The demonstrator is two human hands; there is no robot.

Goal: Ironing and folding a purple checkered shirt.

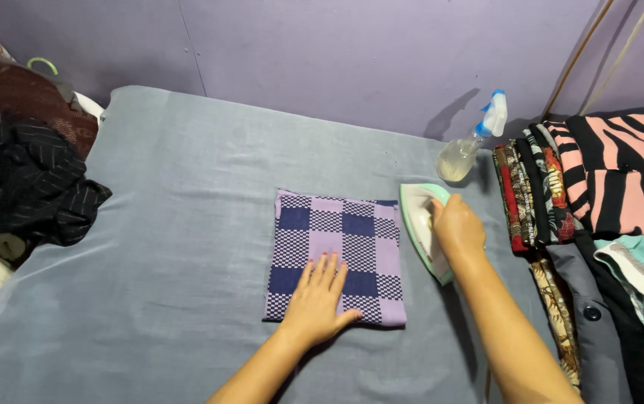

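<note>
A folded checked cloth in purple and dark blue lies flat on the grey-blue ironing blanket. My left hand rests palm down on the cloth's near edge, fingers spread. Just right of the cloth stands a pale green and white clothes iron, tipped on its side. My right hand is wrapped around the iron's handle.
A clear spray bottle with a blue and white nozzle stands behind the iron by the purple wall. Folded patterned clothes are stacked along the right edge. Dark crumpled garments are heaped at the left.
</note>
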